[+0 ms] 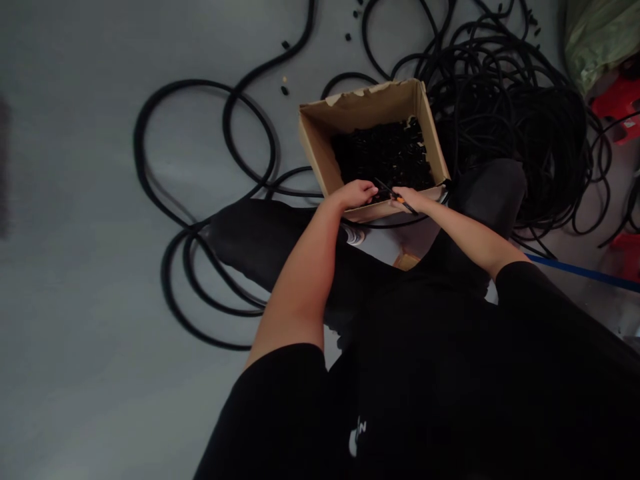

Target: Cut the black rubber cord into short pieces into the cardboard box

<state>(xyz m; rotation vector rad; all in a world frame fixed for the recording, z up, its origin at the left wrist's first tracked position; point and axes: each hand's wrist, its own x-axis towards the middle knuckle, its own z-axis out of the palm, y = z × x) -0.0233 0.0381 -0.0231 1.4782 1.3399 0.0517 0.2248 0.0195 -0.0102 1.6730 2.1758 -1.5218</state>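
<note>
A cardboard box (376, 107), its flaps torn off, holds many small black pieces (383, 153). Over its near edge my left hand (357, 193) is closed in a pinch; what its fingers hold is too small and dark to make out. Just right of it, my right hand (411, 198) is wrapped round a pair of scissors (399, 199) with orange and black handles. The dark blades point up and left toward my left fingertips. Both hands are above the black pieces, close to the near wall of the box.
A big tangle of black hose (530, 120) lies right of the box, and looser hose loops (143, 147) spread on the grey floor to the left. Small black bits (285, 90) are scattered beyond. Red plastic objects (617, 107) and a greenish sack (600, 40) stand at far right.
</note>
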